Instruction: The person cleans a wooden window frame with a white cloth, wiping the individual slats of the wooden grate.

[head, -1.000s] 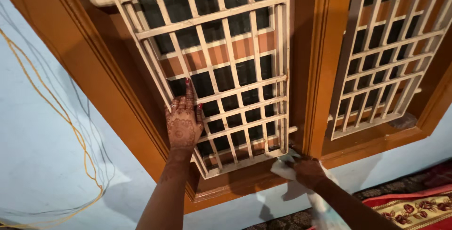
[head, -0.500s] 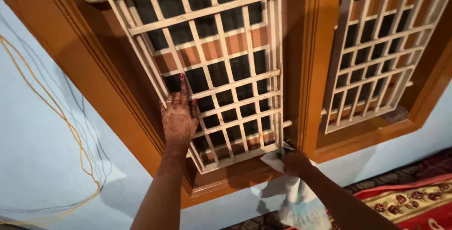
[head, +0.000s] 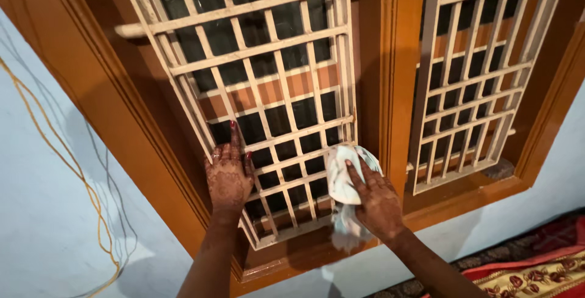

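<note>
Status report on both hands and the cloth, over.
Left hand flat on the white window grille, fingers spread. Right hand presses the white cloth against the grille's lower right bars. Nothing in the way.

Head camera, close (arm's reach), tilted view facing window grille (head: 268,97)
</note>
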